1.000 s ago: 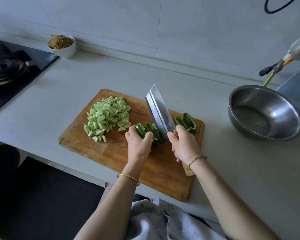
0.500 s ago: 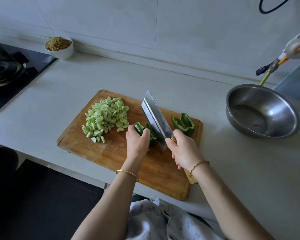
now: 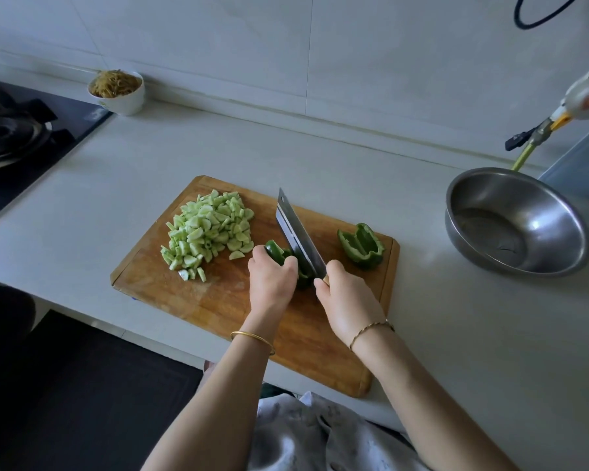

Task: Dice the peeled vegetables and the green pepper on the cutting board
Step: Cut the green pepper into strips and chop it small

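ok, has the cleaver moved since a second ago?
Yes. Against the cutting board, the cleaver has shifted left, away from the loose pepper half and toward the diced pile. Its tip also sits lower.

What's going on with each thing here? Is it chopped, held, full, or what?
diced vegetable pile, chopped small, heaped on the cutting board
held pepper piece, pinned under the left hand
other pepper piece, uncut, hollow side up
cleaver, gripped by the right hand, blade against the held pepper piece
steel bowl, upright
white bowl, filled with shreds
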`<move>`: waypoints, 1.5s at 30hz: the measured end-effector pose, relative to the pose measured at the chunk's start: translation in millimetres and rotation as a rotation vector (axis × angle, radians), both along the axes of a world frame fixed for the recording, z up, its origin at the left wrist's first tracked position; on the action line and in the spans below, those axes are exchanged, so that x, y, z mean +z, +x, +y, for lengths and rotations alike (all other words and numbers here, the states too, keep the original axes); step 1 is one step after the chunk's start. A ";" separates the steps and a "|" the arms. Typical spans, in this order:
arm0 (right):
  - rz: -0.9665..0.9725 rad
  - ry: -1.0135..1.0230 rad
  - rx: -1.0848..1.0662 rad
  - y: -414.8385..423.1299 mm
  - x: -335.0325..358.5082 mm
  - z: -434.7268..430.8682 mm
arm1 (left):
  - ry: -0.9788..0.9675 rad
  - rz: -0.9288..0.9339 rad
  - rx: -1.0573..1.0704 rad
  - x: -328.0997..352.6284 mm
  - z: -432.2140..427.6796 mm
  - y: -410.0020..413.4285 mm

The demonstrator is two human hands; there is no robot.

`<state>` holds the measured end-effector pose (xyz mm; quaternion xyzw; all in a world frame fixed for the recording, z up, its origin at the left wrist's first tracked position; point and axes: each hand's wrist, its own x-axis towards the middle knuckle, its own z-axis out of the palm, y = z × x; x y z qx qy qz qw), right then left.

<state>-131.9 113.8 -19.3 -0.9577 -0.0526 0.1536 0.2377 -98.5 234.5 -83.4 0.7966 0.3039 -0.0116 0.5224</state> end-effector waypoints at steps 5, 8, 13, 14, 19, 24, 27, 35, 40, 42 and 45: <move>-0.004 -0.050 -0.007 -0.7 -4.5 4.6 | -0.014 0.005 -0.007 1.0 0.0 1.9; 0.008 -0.086 -0.002 0.6 -7.6 10.6 | -0.011 0.024 -0.019 0.3 1.5 3.6; 0.037 -0.096 -0.002 9.6 -11.1 13.6 | 0.002 0.009 -0.033 -0.7 -0.2 3.7; 0.048 -0.094 -0.004 12.8 -11.8 14.9 | 0.006 0.009 -0.035 -1.0 -0.6 3.5; 0.030 -0.037 -0.018 19.3 -22.3 20.3 | 0.001 -0.025 -0.023 -2.7 -0.4 0.1; 0.048 0.138 -0.113 24.0 -30.1 1.2 | -0.072 -0.099 0.039 -10.0 -0.8 -13.0; 0.183 0.334 -0.179 26.2 -29.1 -13.3 | -0.053 -0.127 0.038 -10.0 1.9 -14.8; 0.116 0.465 -0.185 22.9 -12.6 -23.4 | -0.088 -0.098 0.038 -5.7 4.1 -8.0; 0.046 0.438 -0.177 19.8 -0.1 -29.5 | -0.063 -0.082 0.036 -8.2 4.7 -5.5; 0.027 0.415 -0.169 16.5 4.0 -27.9 | -0.059 -0.076 0.040 -9.2 4.8 -5.2; 0.032 0.387 -0.142 8.8 8.8 -23.6 | -0.057 -0.063 0.048 -10.3 5.4 -3.7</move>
